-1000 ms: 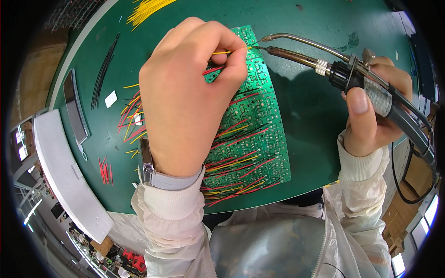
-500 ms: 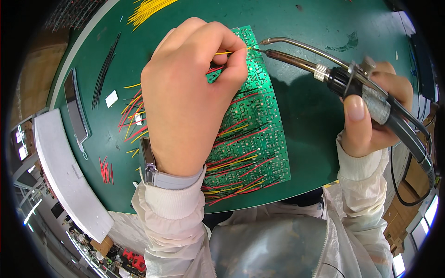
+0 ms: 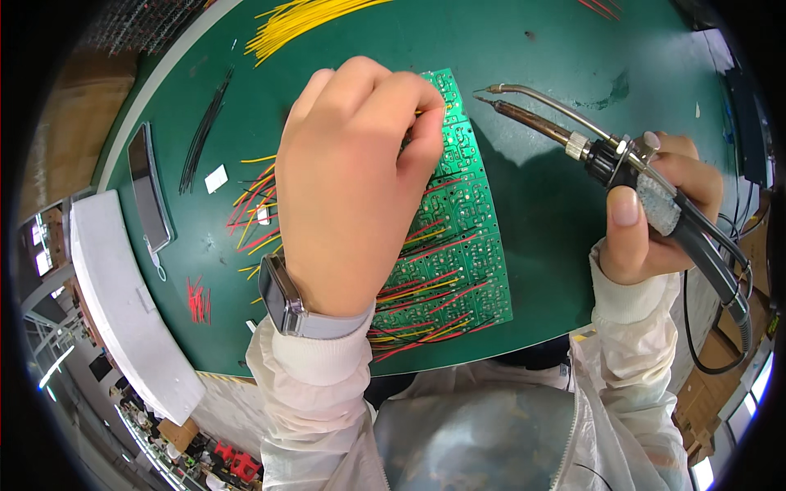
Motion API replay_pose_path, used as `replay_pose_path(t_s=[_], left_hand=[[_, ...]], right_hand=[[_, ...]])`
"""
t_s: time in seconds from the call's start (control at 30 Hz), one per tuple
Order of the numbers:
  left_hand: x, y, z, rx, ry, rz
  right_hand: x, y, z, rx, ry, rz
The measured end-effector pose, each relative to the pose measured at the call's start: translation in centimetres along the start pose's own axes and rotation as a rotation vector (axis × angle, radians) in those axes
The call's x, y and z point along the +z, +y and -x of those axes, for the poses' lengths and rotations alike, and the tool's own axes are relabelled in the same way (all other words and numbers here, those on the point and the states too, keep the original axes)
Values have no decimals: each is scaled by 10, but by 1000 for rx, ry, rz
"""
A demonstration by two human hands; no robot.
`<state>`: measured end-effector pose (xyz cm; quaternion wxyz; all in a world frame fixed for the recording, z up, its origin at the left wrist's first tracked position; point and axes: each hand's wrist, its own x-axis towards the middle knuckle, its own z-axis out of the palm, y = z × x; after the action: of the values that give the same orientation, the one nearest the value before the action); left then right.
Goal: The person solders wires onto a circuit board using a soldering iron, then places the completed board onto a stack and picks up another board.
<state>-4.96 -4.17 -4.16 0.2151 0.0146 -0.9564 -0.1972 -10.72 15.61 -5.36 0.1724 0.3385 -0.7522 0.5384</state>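
A panel of green circuit boards (image 3: 463, 213) lies on the table, with red, yellow and black wires running across it and out past its left edge. Over its upper part is my left hand (image 3: 348, 180), thumb and forefinger pinched on a yellow wire (image 3: 420, 112) that is mostly covered by the fingers. My right hand (image 3: 655, 213) grips a soldering iron (image 3: 602, 155) with a thin metal solder-feed tube (image 3: 565, 106) alongside. The iron's tip sits just right of the panel's upper edge, apart from the board. My left hand hides much of the panel's left side.
Yellow wires (image 3: 303, 24) are bunched at the far side, black wires (image 3: 205, 131) at the left. Short red wires (image 3: 198, 300), a phone (image 3: 150, 188) and a small white piece (image 3: 215, 178) lie on the green table. A white foam strip (image 3: 131, 303) runs along the left edge.
The soldering iron has drawn back to the right, its tip leaving the board's upper edge. My left hand keeps its pinch near the board's top. The whole view has shifted slightly.
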Motion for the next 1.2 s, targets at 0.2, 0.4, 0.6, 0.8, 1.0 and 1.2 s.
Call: replay_pose_path(t_s=[0.2, 0.4, 0.6, 0.8, 1.0, 1.2], left_hand=[[-17, 3, -10, 128, 114, -88], [-25, -24, -66, 142, -1, -105], [16, -88, -128, 152, -126, -51], [35, -74, -139, 262, -188, -127], [16, -75, -127, 433, -97, -388], [-19, 3, -41, 39, 84, 148]], right_hand=[[-1, 7, -7, -141, -39, -78], [-4, 10, -4, -104, -27, -144], [4, 2, -5, -119, -6, -170], [0, 7, -4, -78, 34, -178], [5, 0, -6, -74, 16, -192], [-4, 12, -2, -87, 37, -144]])
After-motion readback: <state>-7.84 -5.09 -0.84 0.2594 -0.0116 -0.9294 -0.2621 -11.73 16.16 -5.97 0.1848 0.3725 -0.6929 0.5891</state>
